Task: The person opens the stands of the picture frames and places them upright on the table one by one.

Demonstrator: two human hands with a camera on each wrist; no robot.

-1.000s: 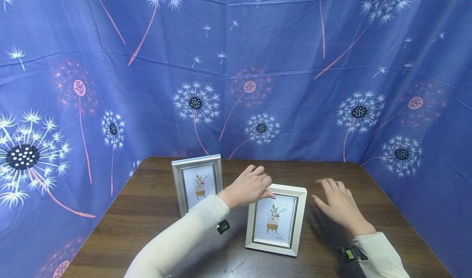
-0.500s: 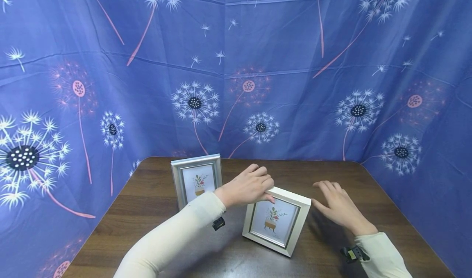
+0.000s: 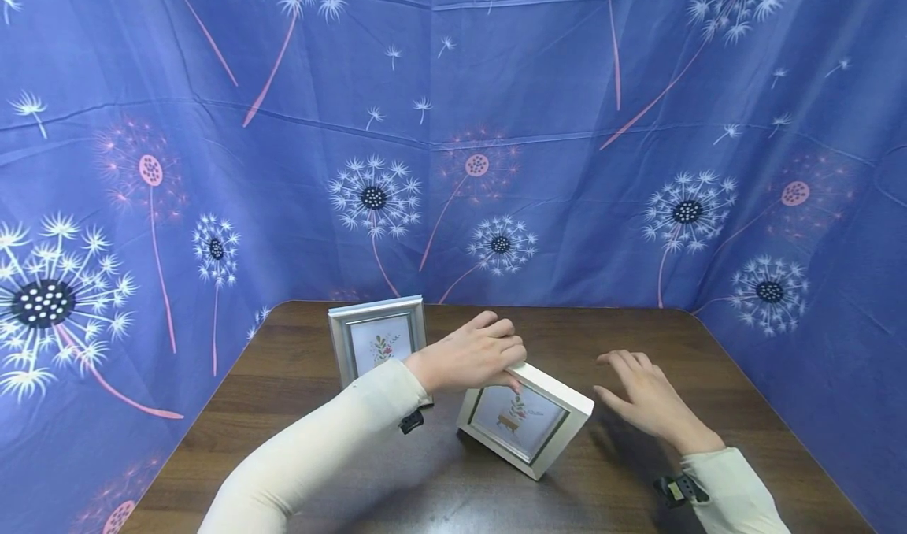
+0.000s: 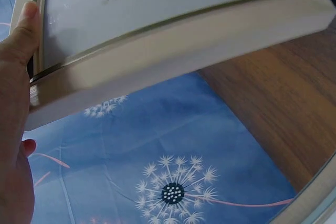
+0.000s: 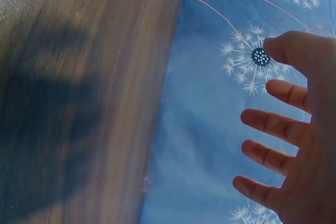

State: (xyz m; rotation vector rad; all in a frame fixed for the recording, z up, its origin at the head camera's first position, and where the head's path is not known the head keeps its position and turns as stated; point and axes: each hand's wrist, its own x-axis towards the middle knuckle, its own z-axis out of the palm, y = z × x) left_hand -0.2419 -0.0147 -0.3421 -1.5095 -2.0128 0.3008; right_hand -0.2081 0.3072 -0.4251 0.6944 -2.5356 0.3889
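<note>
Left hand (image 3: 473, 354) grips frame (image 3: 525, 420) (tilted) — right hand (image 3: 641, 396) spread.

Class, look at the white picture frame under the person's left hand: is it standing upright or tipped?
Tipped. The white frame leans back and askew, its top edge gripped by the left hand; the silver frame stands upright.

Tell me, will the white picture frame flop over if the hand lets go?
Probably: the white picture frame leans far back, held only at its top edge by the left hand. It looks stiff, and its glossy front may break.

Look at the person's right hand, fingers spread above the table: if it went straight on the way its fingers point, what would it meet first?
Probably nothing near: the right hand points toward the blue dandelion cloth; depth is unclear.
</note>
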